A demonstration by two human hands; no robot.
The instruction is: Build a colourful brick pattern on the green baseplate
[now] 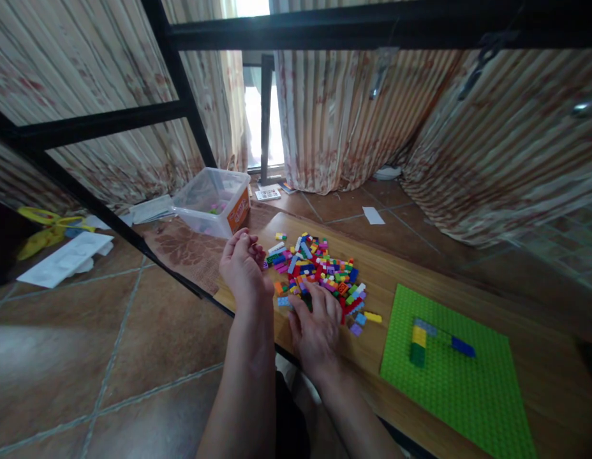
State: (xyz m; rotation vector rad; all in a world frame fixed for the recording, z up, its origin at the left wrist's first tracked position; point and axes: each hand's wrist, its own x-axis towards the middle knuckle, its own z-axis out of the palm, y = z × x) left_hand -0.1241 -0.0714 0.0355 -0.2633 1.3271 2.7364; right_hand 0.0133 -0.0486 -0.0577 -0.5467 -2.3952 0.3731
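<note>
A heap of small toy building bricks (319, 271) in many colours lies on the wooden board in front of me. My right hand (318, 325) is over the near side of the heap, fingers apart and reaching down among the bricks. Raised at the heap's left edge, my left hand (243, 264) has its fingers curled together; whatever they hold, if anything, is hidden. To the right lies a green baseplate (453, 382). On it are a yellow brick (419, 336), a green brick (418, 356), a grey-blue brick (426, 327) and a dark blue brick (463, 347).
A clear plastic box (205, 207) with an orange label stands on the floor behind the board (372, 261). Black metal bars (296, 35) cross overhead and down the left. White foam pieces (66, 258) and yellow scissors (50, 223) lie on the tiles at left.
</note>
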